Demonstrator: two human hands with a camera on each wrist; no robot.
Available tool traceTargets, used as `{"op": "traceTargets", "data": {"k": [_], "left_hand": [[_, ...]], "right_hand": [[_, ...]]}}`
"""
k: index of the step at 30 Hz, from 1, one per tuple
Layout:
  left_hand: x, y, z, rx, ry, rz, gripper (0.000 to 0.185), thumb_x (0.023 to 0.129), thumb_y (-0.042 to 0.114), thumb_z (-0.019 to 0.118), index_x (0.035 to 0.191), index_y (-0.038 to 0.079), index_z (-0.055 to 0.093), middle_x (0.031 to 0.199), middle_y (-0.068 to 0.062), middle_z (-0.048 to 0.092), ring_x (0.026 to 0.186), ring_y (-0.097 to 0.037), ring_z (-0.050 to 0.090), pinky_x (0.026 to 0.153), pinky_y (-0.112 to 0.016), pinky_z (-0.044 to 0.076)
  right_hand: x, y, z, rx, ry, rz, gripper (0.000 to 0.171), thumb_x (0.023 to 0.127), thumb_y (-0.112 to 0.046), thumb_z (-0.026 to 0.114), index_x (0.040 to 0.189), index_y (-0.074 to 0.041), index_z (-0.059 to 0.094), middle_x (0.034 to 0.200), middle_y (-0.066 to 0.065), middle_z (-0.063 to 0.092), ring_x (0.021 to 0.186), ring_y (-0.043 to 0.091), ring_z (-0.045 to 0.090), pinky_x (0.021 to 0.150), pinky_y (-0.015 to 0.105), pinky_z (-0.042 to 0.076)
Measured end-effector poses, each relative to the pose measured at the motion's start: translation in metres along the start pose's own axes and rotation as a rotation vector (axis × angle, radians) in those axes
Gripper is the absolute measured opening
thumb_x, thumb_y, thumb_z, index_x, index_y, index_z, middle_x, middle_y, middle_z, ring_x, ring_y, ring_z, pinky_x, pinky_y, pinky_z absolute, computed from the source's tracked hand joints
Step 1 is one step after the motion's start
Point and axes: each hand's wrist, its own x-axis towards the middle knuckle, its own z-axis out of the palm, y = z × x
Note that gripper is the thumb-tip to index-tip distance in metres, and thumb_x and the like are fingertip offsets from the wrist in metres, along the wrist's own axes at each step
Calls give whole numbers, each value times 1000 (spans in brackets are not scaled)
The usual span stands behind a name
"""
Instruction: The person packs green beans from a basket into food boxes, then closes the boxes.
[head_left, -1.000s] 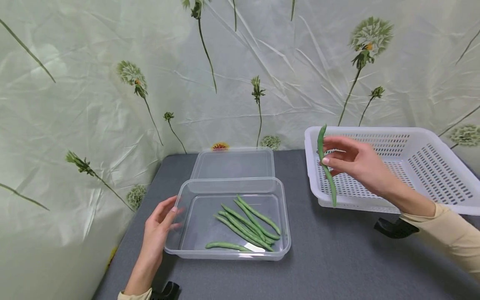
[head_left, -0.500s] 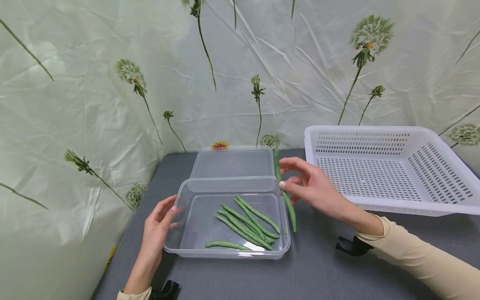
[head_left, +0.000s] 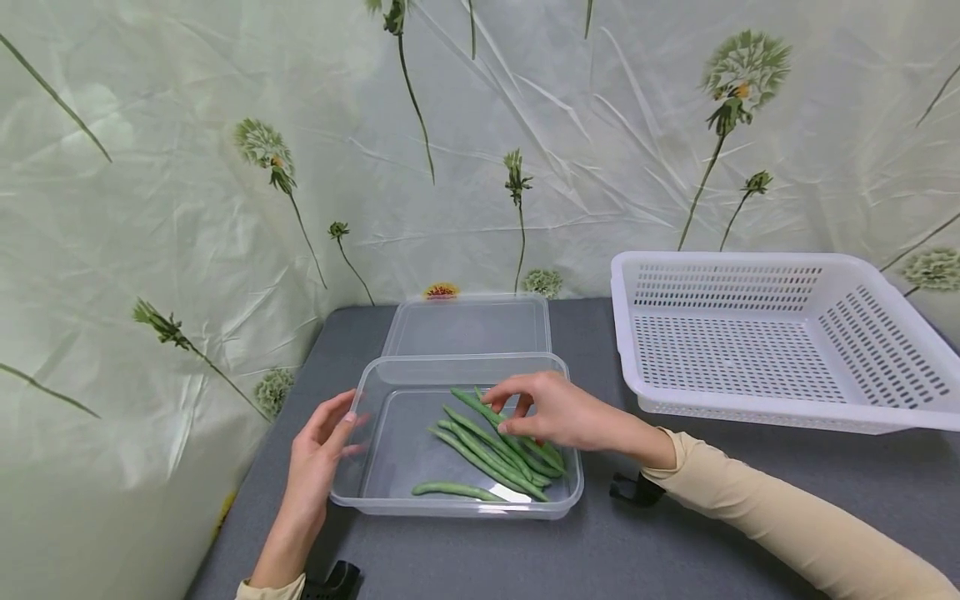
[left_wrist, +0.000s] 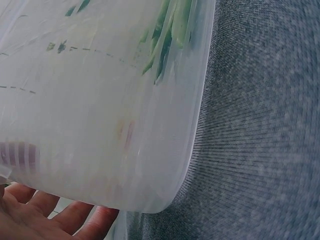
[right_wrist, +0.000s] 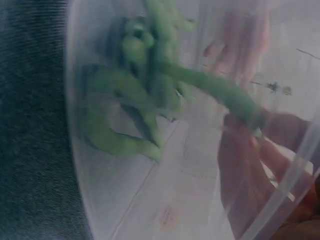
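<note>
Right hand [head_left: 558,410] is down inside the clear container [head_left: 375,500], fingers curled and pinching one green bean [head_left: 474,403] by its end, with the rest of the bean angled up-left across the others. The right wrist view, blurry as it is, backs that up: the bean runs straight into the fingertips [right_wrist: 240,127].

Left hand [head_left: 318,454] is spread loosely, fingers straight against the container's left wall, just steadying it. The left wrist view only shows fingertips [left_wrist: 75,220] under the rim.

The pile of beans [head_left: 491,454] sits in the right half of the tub, mostly parallel, with one loner [head_left: 450,490] lying crosswise near the front wall. If I were doing this, I'd lay the held bean down flat along the same line as the pile before letting go, rather than dropping it from above, so it doesn't bounce or end up crosswise. Keep that left hand where it is; a light tub like that probably slides on the grey tabletop [head_left: 675,533].

Behind the tub is its lid [head_left: 468,327], and off to the right a white slotted basket [head_left: 885,367], well apart from the hands.
</note>
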Motion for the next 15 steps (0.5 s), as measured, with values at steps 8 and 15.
{"op": "traceTargets", "data": {"k": [8, 15], "left_hand": [[0, 1, 0, -11, 3, 1, 40, 104, 24, 52, 141, 8, 49, 141, -12, 52, 112, -12, 62, 79, -31, 54], [-1, 0, 1, -9, 3, -8, 40, 104, 24, 51, 142, 9, 48, 141, -12, 52, 111, -10, 62, 79, -31, 54]], "right_hand": [[-1, 3, -1, 94, -4, 40, 38, 92, -4, 67, 129, -12, 63, 111, 11, 64, 84, 22, 65, 60, 44, 56], [-7, 8, -2, 188, 120, -57, 33, 93, -6, 67, 126, -12, 64, 113, 11, 65, 92, 20, 65, 69, 43, 57]]}}
